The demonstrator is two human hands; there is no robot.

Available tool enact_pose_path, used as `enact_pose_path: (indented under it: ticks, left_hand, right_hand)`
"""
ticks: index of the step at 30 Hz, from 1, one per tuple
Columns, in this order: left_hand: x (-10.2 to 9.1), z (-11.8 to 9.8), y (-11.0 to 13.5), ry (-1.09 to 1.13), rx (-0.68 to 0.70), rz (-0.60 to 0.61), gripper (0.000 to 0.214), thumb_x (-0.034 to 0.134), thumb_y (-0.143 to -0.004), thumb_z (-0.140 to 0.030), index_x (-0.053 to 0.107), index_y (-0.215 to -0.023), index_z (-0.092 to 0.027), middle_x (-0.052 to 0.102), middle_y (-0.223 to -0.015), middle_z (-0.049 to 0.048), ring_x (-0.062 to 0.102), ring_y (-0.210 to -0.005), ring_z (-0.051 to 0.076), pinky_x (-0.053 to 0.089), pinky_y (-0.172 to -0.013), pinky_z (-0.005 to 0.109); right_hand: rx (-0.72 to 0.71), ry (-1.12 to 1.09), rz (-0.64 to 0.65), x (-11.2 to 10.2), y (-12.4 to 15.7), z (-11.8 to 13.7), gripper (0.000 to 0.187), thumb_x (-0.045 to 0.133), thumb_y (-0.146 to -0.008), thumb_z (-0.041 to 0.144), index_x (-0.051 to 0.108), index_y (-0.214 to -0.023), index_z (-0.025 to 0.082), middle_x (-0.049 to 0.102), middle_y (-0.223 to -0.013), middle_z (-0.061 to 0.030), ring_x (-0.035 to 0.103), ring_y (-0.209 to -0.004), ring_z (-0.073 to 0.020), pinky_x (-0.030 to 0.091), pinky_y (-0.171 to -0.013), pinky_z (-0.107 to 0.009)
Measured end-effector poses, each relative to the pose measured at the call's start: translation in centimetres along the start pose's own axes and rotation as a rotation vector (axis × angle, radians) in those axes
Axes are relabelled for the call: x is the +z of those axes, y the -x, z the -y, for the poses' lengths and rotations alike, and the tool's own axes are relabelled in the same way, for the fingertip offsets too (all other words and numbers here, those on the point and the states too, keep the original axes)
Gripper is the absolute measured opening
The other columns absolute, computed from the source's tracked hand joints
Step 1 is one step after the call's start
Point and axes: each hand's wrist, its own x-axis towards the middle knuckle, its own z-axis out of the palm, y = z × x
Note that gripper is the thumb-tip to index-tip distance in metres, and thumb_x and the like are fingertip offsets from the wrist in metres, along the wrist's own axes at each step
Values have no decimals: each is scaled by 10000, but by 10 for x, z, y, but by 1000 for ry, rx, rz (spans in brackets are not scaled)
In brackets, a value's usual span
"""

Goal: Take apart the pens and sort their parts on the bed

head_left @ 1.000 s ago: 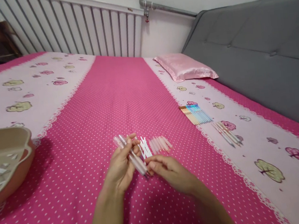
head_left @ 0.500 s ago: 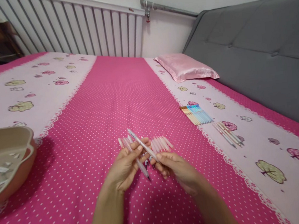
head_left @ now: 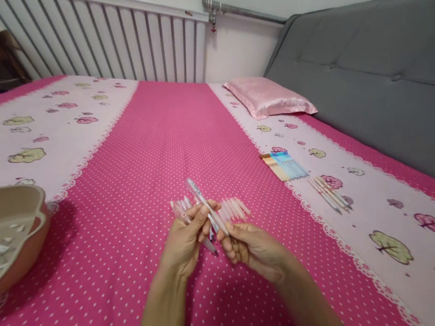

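A pale pink translucent pen (head_left: 212, 211) slants between my two hands above the bed. My left hand (head_left: 185, 240) pinches it near the middle with thumb and fingers. A second pink pen with a dark tip (head_left: 209, 246) passes through my left hand, partly hidden by the fingers. My right hand (head_left: 246, 241) grips the lower end of the first pen between thumb and forefinger, the other fingers curled. Just beyond my hands, several pale pink pens (head_left: 234, 209) lie in a row on the bedspread. More pens (head_left: 185, 203) are partly covered by my left hand.
Brown and blue pens (head_left: 285, 165) lie side by side at the right, with several pale pens (head_left: 330, 194) nearer. A beige basin (head_left: 9, 194) holding white pieces stands at the left. A pink pillow (head_left: 270, 96) rests by the grey headboard (head_left: 366, 57).
My left hand has closed its thumb and fingers onto the pen that my right hand holds. That pen has tilted slightly more upright. The second pen has shifted lower behind the left fingers.
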Motion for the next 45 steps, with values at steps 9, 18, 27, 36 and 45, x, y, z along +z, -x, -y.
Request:
enact_pose_path:
  ticks: [9, 18, 27, 36, 45]
  left_hand:
    - [8, 3, -1, -24, 28, -124, 342, 769, -624, -381, 712, -823, -108, 430, -401, -67, 291, -373, 13, 239, -389, 137]
    - [10, 2, -1, -4, 4, -159, 356, 783, -583, -388, 708, -783, -104, 422, -383, -68, 254, -352, 10, 175, -334, 131]
    - [8, 1, -2, 24, 10, -186, 323, 790, -584, -346, 709, -772, -96, 426, -404, -67, 269, -355, 2, 189, -330, 118]
    - [5, 2, -3, 17, 16, -173, 329, 769, -618, -365, 715, -812, -105, 415, -405, -71, 269, -351, 0, 196, -331, 111]
    - [5, 2, -4, 91, 20, -232, 236, 768, -635, -266, 712, -779, -88, 528, -505, -33, 310, -364, -14, 222, -309, 86]
  right_hand:
    - [-208, 311, -199, 8, 0, 0, 311, 690, -717, 436, 674, -780, 132, 653, -666, -20, 551, -559, -86, 384, -557, -214]
    - [-431, 495, -484, 10, -4, -6, 416, 794, -577, 384, 553, -858, 195, 569, -762, 7, 540, -689, -134, 444, -630, -258]
    - [-356, 535, -371, 8, -2, -3, 306, 667, -722, 462, 613, -768, 164, 618, -717, -22, 557, -667, -146, 439, -656, -280]
    - [-307, 428, -244, 9, -5, -5, 374, 544, -802, 514, 648, -822, 155, 650, -775, -52, 595, -746, -157, 458, -720, -298]
    - [-353, 447, -437, 9, -1, -3, 399, 798, -580, 329, 576, -878, 184, 619, -822, -18, 570, -734, -143, 448, -654, -263]
